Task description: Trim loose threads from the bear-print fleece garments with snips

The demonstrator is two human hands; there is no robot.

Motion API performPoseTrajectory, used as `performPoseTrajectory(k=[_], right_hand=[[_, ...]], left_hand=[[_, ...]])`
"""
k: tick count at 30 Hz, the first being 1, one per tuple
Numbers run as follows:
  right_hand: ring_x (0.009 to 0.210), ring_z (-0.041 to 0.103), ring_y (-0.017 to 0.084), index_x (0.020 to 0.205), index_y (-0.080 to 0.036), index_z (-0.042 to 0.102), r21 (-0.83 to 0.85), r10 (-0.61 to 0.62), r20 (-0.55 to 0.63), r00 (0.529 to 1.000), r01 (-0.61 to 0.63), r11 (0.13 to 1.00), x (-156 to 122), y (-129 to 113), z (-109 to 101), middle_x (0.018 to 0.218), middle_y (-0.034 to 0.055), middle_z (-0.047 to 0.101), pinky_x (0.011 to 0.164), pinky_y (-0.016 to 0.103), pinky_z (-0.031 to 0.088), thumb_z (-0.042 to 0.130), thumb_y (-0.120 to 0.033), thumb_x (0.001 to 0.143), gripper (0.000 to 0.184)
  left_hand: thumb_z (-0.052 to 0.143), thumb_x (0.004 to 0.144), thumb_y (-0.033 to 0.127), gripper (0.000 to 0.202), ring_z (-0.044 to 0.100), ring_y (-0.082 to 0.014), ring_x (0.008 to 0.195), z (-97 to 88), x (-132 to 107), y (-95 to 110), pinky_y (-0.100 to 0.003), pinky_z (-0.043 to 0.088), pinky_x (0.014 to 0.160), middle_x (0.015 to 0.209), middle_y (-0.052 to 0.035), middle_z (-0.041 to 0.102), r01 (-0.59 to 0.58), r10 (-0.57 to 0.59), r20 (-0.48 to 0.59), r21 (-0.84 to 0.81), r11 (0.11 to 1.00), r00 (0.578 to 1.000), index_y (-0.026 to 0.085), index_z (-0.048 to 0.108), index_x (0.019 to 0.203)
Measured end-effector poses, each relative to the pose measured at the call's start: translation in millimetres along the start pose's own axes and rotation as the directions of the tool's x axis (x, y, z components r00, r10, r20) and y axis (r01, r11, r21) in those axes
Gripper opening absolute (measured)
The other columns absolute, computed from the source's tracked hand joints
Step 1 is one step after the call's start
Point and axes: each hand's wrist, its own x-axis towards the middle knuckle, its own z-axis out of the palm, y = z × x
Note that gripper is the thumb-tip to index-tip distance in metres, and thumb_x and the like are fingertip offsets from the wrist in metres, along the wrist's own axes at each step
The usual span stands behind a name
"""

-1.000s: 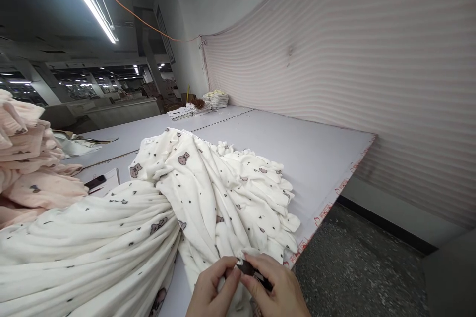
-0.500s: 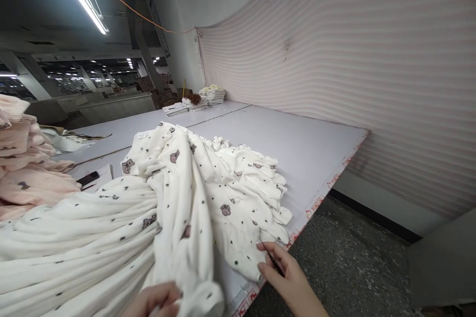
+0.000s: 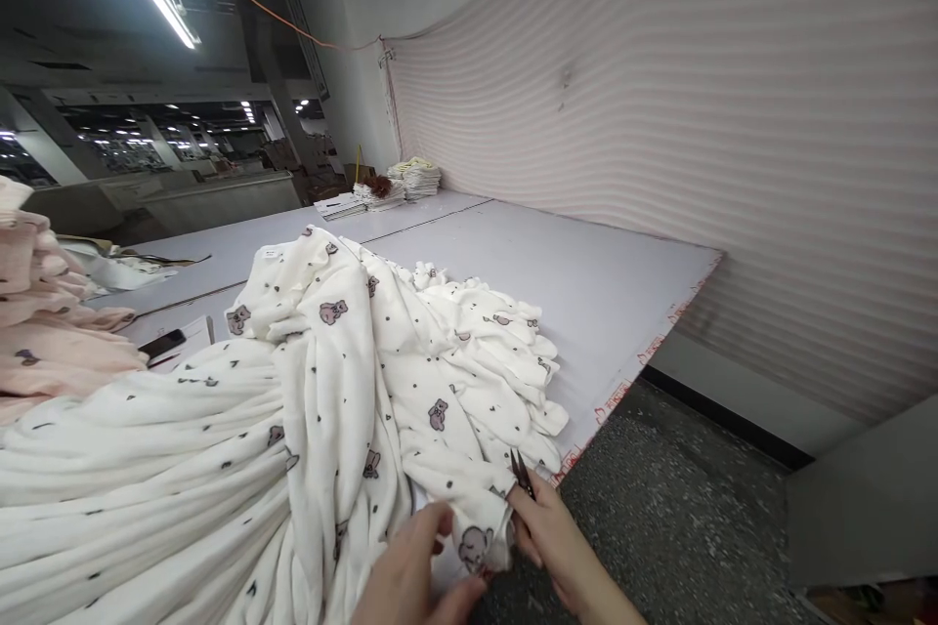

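Note:
A heap of white fleece garments (image 3: 344,391) printed with small bears and hearts lies on the grey cutting table (image 3: 557,283). My left hand (image 3: 410,581) pinches the lower edge of one white garment at the table's near edge. My right hand (image 3: 561,547) is closed round small dark thread snips (image 3: 522,474), whose tips point up right beside that same fabric edge. Both hands are close together at the bottom of the view.
A stack of pink garments (image 3: 44,312) sits at the left. A dark phone (image 3: 161,344) lies on paper behind the white heap. Folded piles (image 3: 414,178) stand at the table's far end. A striped fabric wall (image 3: 696,137) runs along the right, above a speckled floor (image 3: 674,518).
My left hand has come back up from the bottom edge and taken hold of the garment's edge. My right hand has moved in beside it with the snips upright.

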Motion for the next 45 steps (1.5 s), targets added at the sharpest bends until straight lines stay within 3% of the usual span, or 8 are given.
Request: performPoseTrajectory(k=[3, 5, 9, 14, 17, 20, 26, 45], right_hand=[[0.031, 0.017, 0.007, 0.100, -0.014, 0.058, 0.104, 0.066, 0.021, 0.998, -0.068, 0.992, -6.2, -2.8, 7.6, 0.040, -0.0132, 0.026, 0.031, 0.017, 0.015, 0.039, -0.051, 0.091, 0.042], [0.037, 0.033, 0.009, 0.089, -0.016, 0.060, 0.157, 0.009, -0.033, 0.999, -0.004, 0.988, -10.1, -7.5, 6.0, 0.045, -0.0092, 0.038, 0.037, 0.017, 0.029, 0.048, -0.050, 0.087, 0.036], [0.072, 0.055, 0.017, 0.078, -0.019, 0.056, 0.063, -0.147, -0.230, 0.962, 0.166, 0.984, -8.9, -17.6, -6.0, 0.075, 0.0007, 0.059, 0.067, 0.024, 0.047, 0.050, -0.040, 0.086, 0.023], [0.078, 0.056, 0.020, 0.090, -0.020, 0.053, -0.237, -0.273, -0.342, 0.899, 0.199, 0.951, -6.4, -20.2, -11.0, 0.086, 0.0043, 0.057, 0.064, 0.026, 0.042, 0.047, -0.028, 0.086, 0.011], [0.072, 0.056, 0.019, 0.091, -0.021, 0.056, -0.467, -0.344, -0.229, 0.911, 0.207, 0.859, -17.1, -25.8, -14.8, 0.092, 0.0053, 0.055, 0.057, 0.025, 0.041, 0.045, -0.020, 0.085, 0.013], [0.077, 0.060, 0.018, 0.098, -0.023, 0.061, -0.426, -0.278, -0.019, 0.960, 0.244, 0.871, -33.1, -39.0, -25.7, 0.094, 0.0037, 0.059, 0.064, 0.025, 0.047, 0.052, -0.023, 0.084, 0.016], [0.083, 0.065, 0.020, 0.099, -0.026, 0.070, -0.488, -0.215, 0.226, 0.950, 0.302, 0.819, -49.3, -63.8, -41.2, 0.090, 0.0023, 0.069, 0.069, 0.025, 0.048, 0.060, -0.029, 0.084, 0.018], [0.073, 0.066, 0.019, 0.096, -0.027, 0.069, -0.615, -0.212, 0.215, 0.953, 0.301, 0.729, -58.6, -70.2, -28.1, 0.085, 0.0032, 0.068, 0.056, 0.020, 0.046, 0.051, -0.027, 0.088, 0.020]], left_hand=[[0.059, 0.073, 0.019, 0.032, 0.058, -0.0223, 0.083, 30.6, 12.3, 12.1, -0.032, 0.048, 0.073, 0.092, -0.0075, 0.060, -0.099, 0.080, -0.160, -0.116, 0.988, 0.984, 0.018, 0.050, 0.104], [0.047, 0.076, 0.011, 0.015, 0.055, -0.0202, 0.077, 35.8, 15.8, 11.9, -0.031, 0.045, 0.070, 0.085, -0.0050, 0.055, -0.180, 0.156, -0.208, -0.101, 0.978, 0.966, 0.020, 0.049, 0.088], [0.047, 0.071, 0.004, 0.019, 0.051, -0.0173, 0.078, 20.5, 12.8, 5.5, -0.028, 0.041, 0.070, 0.098, -0.0059, 0.052, -0.324, 0.291, -0.241, -0.108, 0.940, 0.926, 0.021, 0.038, 0.070], [0.041, 0.079, 0.004, 0.018, 0.048, -0.0140, 0.068, 5.8, 7.9, 7.7, -0.022, 0.038, 0.060, 0.079, -0.0005, 0.048, -0.452, 0.400, -0.243, -0.226, 0.863, 0.884, 0.022, 0.040, 0.076], [0.040, 0.080, 0.005, 0.023, 0.046, -0.0146, 0.066, 5.4, 7.7, 9.6, -0.024, 0.038, 0.059, 0.078, -0.0008, 0.045, -0.478, 0.435, -0.272, -0.114, 0.871, 0.858, 0.022, 0.048, 0.093], [0.039, 0.081, 0.004, 0.023, 0.047, -0.0145, 0.068, 5.4, 8.8, 10.3, -0.023, 0.040, 0.059, 0.081, -0.0020, 0.045, -0.496, 0.461, -0.276, -0.069, 0.866, 0.843, 0.022, 0.048, 0.092], [0.038, 0.078, 0.000, 0.028, 0.055, -0.0162, 0.085, 4.0, 11.2, 12.0, -0.024, 0.047, 0.073, 0.095, -0.0052, 0.054, -0.525, 0.489, -0.291, -0.058, 0.849, 0.822, 0.022, 0.048, 0.092], [0.039, 0.076, -0.003, 0.029, 0.058, -0.0184, 0.076, -1.8, 16.4, 11.2, -0.030, 0.045, 0.068, 0.105, -0.0125, 0.069, -0.673, 0.697, -0.177, 0.180, 0.717, 0.695, 0.018, 0.047, 0.094]])
